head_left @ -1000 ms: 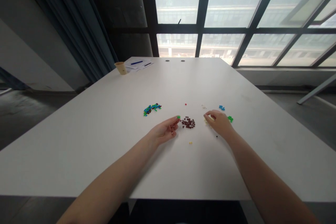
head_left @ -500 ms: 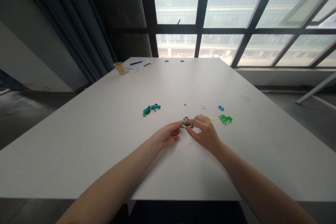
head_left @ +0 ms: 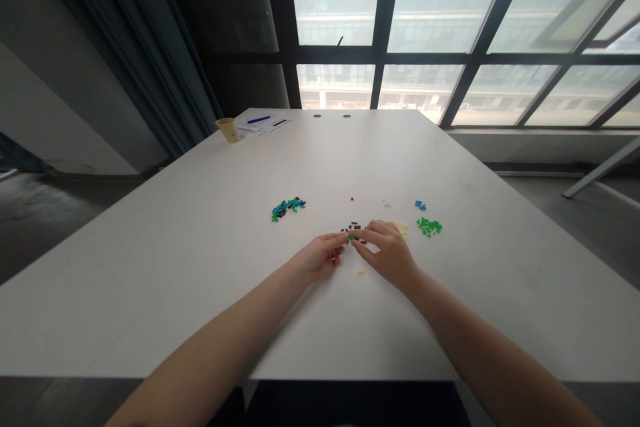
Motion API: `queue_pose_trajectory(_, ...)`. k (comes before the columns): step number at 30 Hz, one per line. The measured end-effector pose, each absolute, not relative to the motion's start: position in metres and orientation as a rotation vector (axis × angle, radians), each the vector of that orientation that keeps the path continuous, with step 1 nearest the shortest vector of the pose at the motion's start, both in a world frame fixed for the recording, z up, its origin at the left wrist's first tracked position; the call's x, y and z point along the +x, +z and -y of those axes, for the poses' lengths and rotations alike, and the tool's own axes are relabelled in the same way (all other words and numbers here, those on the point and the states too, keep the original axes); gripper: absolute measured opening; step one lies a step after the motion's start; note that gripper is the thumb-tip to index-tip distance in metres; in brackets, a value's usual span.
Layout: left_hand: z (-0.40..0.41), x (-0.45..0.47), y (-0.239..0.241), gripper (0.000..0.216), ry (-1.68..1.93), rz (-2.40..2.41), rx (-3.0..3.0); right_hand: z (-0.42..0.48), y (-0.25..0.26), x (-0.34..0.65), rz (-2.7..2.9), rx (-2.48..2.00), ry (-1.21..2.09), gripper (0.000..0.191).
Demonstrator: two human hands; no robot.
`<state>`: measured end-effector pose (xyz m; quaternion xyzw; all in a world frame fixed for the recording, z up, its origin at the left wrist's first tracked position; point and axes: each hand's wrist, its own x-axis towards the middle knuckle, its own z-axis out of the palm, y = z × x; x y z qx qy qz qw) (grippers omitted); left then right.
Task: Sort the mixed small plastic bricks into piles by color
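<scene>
My left hand [head_left: 317, 259] and my right hand [head_left: 387, 253] meet fingertip to fingertip above the white table [head_left: 200, 267]. Both pinch a tiny green brick [head_left: 351, 238] between them. Just behind the fingertips lies a small heap of dark brown bricks [head_left: 354, 227], partly hidden by my right hand. A single yellow piece [head_left: 361, 272] lies on the table between my wrists.
Loose piles lie around: blue-green bricks [head_left: 287, 207] at the left, green bricks [head_left: 429, 227] and pale yellow ones [head_left: 401, 226] at the right, a few blue ones [head_left: 421, 205], a red dot [head_left: 352, 199]. A paper cup [head_left: 229, 129] and papers with pens [head_left: 263, 122] sit far back.
My right hand has come left from the green and yellow piles to meet my left hand. The green brick, first held by my left fingertips alone, is now pinched by both hands.
</scene>
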<state>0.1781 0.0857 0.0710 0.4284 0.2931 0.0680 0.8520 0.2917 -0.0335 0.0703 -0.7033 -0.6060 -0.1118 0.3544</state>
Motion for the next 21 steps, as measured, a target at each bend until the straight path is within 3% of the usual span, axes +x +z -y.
queue_pose_trajectory(6,-0.085,0.179,0.072,0.025,0.161,-0.653,0.863,0.036,0.079,0.301,1.662,-1.891,-0.293,0.015)
queue_pose_trajectory(10,-0.090,0.179,0.072,0.021,0.180,-0.677,0.829,0.058,0.083,0.348,1.398,-2.240,-0.281,0.014)
queue_pose_trajectory(14,-0.097,0.179,0.070,0.021,0.205,-0.690,0.813,0.097,0.078,0.414,0.842,-2.737,-0.002,0.014)
queue_pose_trajectory(18,-0.101,0.179,0.067,0.023,0.196,-0.691,0.814,0.123,0.072,0.447,0.656,-2.808,0.365,0.013)
queue_pose_trajectory(21,-0.101,0.179,0.067,0.022,0.184,-0.684,0.826,0.122,0.068,0.446,0.620,-2.815,0.448,0.015)
